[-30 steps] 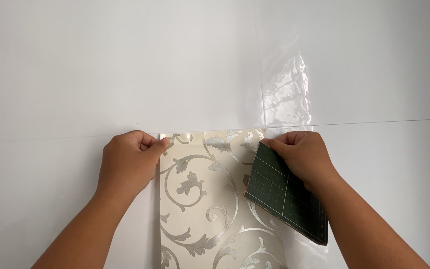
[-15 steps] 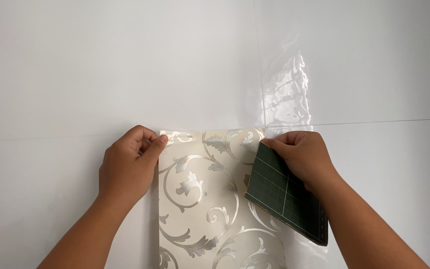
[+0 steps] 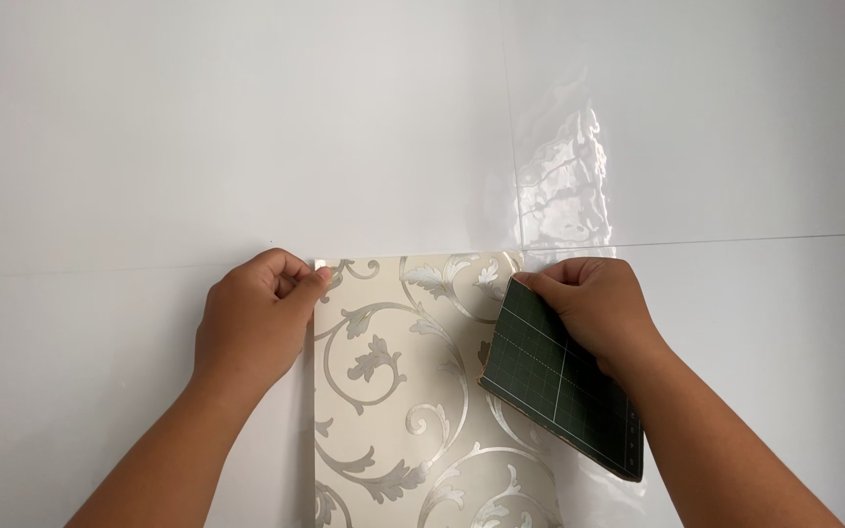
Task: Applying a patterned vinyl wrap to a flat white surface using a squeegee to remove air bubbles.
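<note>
Head camera faces a white wall (image 3: pixel 246 127) close up, level.

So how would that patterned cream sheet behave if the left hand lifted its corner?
The patterned sheet looks thin and probably floppy: it lies flat, pinched at its corner by the left hand. Its glossy print suggests a slick face. Likely light.

two bare forearms, no sleeves, rings or watch.

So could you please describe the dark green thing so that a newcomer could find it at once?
On the glossy white wall hangs a cream wallpaper strip with silver scrollwork. At its right edge the right hand presses a dark green rectangular card with a pale grid; it is the only dark, straight-lined thing.
</note>
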